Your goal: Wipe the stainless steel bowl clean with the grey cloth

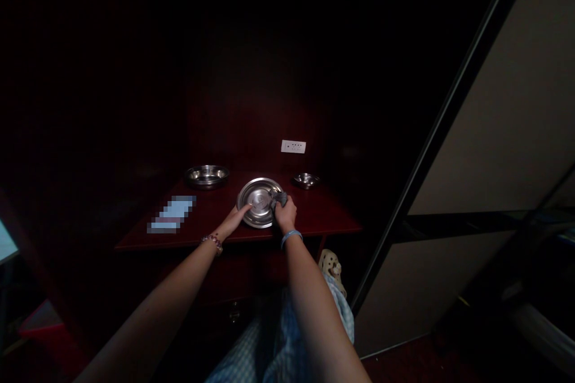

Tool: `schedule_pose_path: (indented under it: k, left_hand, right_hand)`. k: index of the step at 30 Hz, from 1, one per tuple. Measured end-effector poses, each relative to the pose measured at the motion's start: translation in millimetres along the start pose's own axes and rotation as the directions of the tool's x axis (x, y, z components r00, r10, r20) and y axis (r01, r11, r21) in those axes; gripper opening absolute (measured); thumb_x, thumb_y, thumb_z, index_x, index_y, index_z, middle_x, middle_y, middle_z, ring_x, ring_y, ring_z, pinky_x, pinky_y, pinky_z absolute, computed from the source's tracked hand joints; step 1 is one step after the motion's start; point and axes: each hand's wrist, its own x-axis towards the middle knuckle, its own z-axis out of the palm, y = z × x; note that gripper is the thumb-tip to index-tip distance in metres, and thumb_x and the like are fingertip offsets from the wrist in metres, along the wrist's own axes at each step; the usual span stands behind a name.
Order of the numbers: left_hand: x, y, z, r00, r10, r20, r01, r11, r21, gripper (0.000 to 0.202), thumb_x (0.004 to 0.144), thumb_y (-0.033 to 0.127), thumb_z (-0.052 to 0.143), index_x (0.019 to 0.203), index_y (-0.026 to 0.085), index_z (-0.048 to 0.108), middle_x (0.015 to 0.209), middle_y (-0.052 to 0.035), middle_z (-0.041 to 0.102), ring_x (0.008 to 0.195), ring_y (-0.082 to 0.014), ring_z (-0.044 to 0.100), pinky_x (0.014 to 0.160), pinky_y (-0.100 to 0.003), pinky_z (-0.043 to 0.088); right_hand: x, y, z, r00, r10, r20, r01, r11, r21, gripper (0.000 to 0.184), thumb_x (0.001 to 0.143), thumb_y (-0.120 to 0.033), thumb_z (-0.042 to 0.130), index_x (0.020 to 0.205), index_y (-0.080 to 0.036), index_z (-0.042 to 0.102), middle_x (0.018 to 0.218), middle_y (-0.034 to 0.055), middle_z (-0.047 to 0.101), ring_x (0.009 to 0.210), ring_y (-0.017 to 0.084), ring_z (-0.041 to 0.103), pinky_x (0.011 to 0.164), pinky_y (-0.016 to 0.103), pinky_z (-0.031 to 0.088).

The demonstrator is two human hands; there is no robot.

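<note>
My left hand (232, 220) grips the left rim of a round steel plate (257, 199), its thumb lying over the inner edge. The plate is tilted towards me above the front of a dark red desk top (332, 215). In my right hand (286, 213) a crumpled dark grey cloth (277, 197) is pressed against the plate's right inner side. Part of the cloth is hidden by my fingers.
Behind on the left stands a larger steel dish (207, 176), and back right a small steel bowl (306, 180). A blurred-out flat item (173, 214) lies at left. A white socket (293, 146) is on the back wall. Below right is a cream clog (331, 264).
</note>
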Motion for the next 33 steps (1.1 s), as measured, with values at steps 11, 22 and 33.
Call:
schedule_pose_path:
  k: [11, 22, 33]
  left_hand:
    - [-3, 5, 2.9, 0.991, 0.104, 0.08, -0.104, 0.995, 0.002, 0.058, 0.073, 0.039, 0.054, 0.124, 0.015, 0.042, 0.127, -0.0095, 0.051, 0.117, -0.021, 0.045, 0.101, -0.033, 0.031]
    - [-5, 5, 5.8, 0.97, 0.163, 0.183, -0.167, 0.986, 0.005, 0.069, 0.065, 0.034, 0.064, 0.126, 0.014, 0.039, 0.13, -0.012, 0.046, 0.12, -0.0213, 0.041, 0.104, -0.035, 0.025]
    - [6, -7, 4.8, 0.997, 0.079, 0.017, -0.079, 0.996, 0.036, 0.055, 0.067, 0.019, 0.056, 0.12, 0.013, 0.043, 0.123, -0.0106, 0.052, 0.117, -0.02, 0.045, 0.102, -0.033, 0.028]
  right_hand:
    - [3, 4, 7, 0.998, 0.007, -0.065, 0.002, 0.99, 0.142, 0.023, 0.073, -0.017, 0.05, 0.095, -0.017, 0.056, 0.089, 0.0074, 0.064, 0.082, 0.017, 0.061, 0.076, 0.024, 0.043]
    - [2, 0, 5, 0.995, 0.054, -0.083, -0.04, 0.985, 0.167, 0.023, 0.074, -0.017, 0.049, 0.096, -0.017, 0.054, 0.094, 0.0072, 0.064, 0.087, 0.016, 0.06, 0.077, 0.022, 0.042]
    - [0, -1, 5, 0.999, 0.009, -0.04, -0.004, 0.992, 0.122, 0.024, 0.076, -0.018, 0.047, 0.1, -0.018, 0.051, 0.096, 0.0056, 0.063, 0.088, 0.014, 0.059, 0.079, 0.02, 0.041]
